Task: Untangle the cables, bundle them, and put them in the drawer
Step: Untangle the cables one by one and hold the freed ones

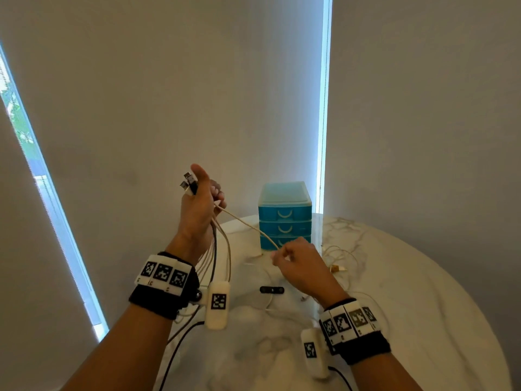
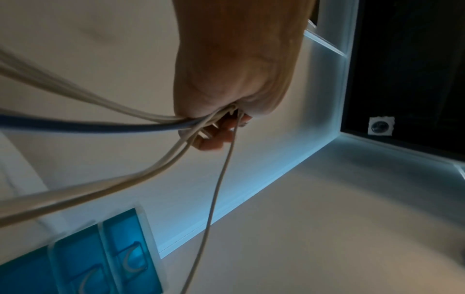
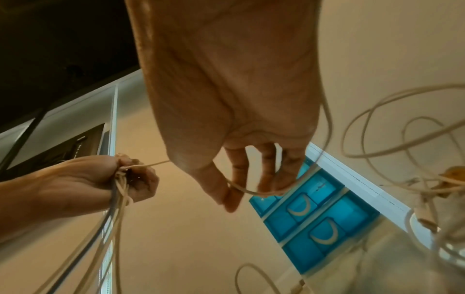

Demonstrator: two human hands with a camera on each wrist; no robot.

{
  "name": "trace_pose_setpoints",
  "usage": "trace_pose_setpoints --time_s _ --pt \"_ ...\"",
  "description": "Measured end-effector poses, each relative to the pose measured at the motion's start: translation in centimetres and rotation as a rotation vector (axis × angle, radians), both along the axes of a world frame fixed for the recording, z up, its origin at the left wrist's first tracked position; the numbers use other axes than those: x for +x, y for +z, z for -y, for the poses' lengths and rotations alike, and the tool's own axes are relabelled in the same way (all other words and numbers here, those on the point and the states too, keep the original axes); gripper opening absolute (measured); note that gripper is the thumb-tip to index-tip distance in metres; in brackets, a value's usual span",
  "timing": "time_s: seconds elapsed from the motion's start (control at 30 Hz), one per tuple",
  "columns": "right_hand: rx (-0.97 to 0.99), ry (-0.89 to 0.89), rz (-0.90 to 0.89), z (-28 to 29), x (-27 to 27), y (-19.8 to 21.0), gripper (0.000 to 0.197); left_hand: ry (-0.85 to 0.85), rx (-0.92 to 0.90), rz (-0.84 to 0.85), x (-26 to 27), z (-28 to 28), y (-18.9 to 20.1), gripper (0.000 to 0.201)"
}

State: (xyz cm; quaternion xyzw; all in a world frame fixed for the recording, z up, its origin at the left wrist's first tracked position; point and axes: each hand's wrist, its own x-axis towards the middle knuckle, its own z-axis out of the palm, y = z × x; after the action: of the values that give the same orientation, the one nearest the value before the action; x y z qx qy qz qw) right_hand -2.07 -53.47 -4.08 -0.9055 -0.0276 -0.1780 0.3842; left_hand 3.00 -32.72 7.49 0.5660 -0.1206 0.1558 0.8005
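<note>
Left hand (image 1: pixel 197 206) is raised above the table's left edge, fist wrapped around a bunch of cables (image 1: pixel 217 249). USB plugs (image 1: pixel 188 183) stick out of the top of the fist beside the thumb. Below the fist the strands, several cream and one dark, hang down past the wrist toward the table (image 1: pixel 408 292).

One cream cable (image 1: pixel 248 224) leaves the fist and runs diagonally down to the right hand (image 1: pixel 303 266). Right hand hovers over the table centre, just in front of the drawer unit (image 1: pixel 284 214), thumb and forefinger pinching that cable; remaining fingers loosely curled, cable looping under them in the right wrist view.

Drawer unit: blue, three drawers stacked, all closed, at the table's far edge.

More loose cream cable (image 1: pixel 338 258) lies in tangled loops on the table to the right of the right hand, a plug end (image 1: pixel 337 268) among them. A small black strap-like piece (image 1: pixel 272 290) lies flat at the table centre, between the two wrists; can't tell what it is. Black leads run from the wrist cameras off the near edge.
</note>
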Motion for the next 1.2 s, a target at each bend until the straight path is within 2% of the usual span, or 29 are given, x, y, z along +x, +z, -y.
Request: trace_pose_setpoints --time_s 0.1,0.2,0.3,0.37,0.4,0.47,0.5,0.57,0.63,0.67,0.73,0.77,0.8,0.83,0.9,1.0,1.1,1.2 --pt "-0.231 -0.2 -0.084 0.7 0.9 -0.3 0.026 -0.101 -0.141 0.001 -0.5 -1.7 1.4 0.057" --pt "-0.336 -0.271 -0.141 1.8 1.1 2.2 0.026 -0.036 -0.094 0.046 -0.8 -4.6 3.7 0.058" --pt "-0.307 -0.151 -0.303 3.4 2.3 5.0 0.048 0.167 -0.13 0.092 -1.5 -8.1 6.0 0.059" --pt "-0.358 -0.077 -0.436 3.0 3.0 6.4 0.068 0.296 -0.173 0.121 -2.3 -9.6 7.0 0.056" --pt "-0.401 -0.08 -0.493 2.4 3.0 7.2 0.078 0.336 -0.176 0.14 -2.6 -9.8 7.2 0.055" --pt "-0.472 -0.146 -0.493 0.3 3.8 8.8 0.087 0.362 -0.137 0.18 -3.2 -9.3 7.5 0.052" --pt "-0.475 -0.179 -0.434 -0.9 4.4 9.7 0.083 0.357 -0.098 0.197 -3.4 -8.8 7.4 0.051" --pt "-0.495 -0.181 -0.252 -4.1 6.2 11.8 0.057 0.342 -0.004 0.218 -3.5 -7.6 7.0 0.049" --pt "-0.541 -0.037 -0.09 -8.3 7.1 13.7 0.031 0.362 0.065 0.221 -3.6 -6.8 6.8 0.046" --pt "-0.406 0.143 -0.072 -10.8 7.0 14.3 0.029 0.388 0.081 0.227 -3.8 -6.7 6.9 0.045" --pt "0.247 0.573 -0.102 -15.6 6.1 14.6 0.022 0.457 0.095 0.236 -4.1 -7.1 7.5 0.053" --pt "0.464 0.737 -0.149 -17.7 5.4 14.5 0.02 0.491 0.102 0.244 -4.3 -7.6 8.0 0.057" --pt "0.557 0.857 -0.2 -19.2 5.0 14.2 0.022 0.515 0.104 0.257 -4.6 -8.2 8.5 0.057" --pt "0.545 0.925 -0.257 -20.4 4.6 13.8 0.023 0.531 0.102 0.272 -4.9 -8.9 9.0 0.054" --pt "0.409 0.908 -0.36 -20.8 5.1 12.4 0.023 0.555 0.108 0.299 -5.4 -10.2 9.9 0.048" --pt "0.122 0.68 -0.334 -17.6 6.2 9.8 0.032 0.552 0.119 0.323 -5.5 -11.1 10.0 0.043" --pt "0.093 0.509 -0.266 -11.5 5.8 7.4 0.027 0.482 0.172 0.253 -4.1 -10.5 7.9 0.05" --pt "0.104 0.312 -0.262 -4.1 4.6 6.2 0.022 0.326 0.273 0.157 -2.2 -8.4 4.6 0.054"
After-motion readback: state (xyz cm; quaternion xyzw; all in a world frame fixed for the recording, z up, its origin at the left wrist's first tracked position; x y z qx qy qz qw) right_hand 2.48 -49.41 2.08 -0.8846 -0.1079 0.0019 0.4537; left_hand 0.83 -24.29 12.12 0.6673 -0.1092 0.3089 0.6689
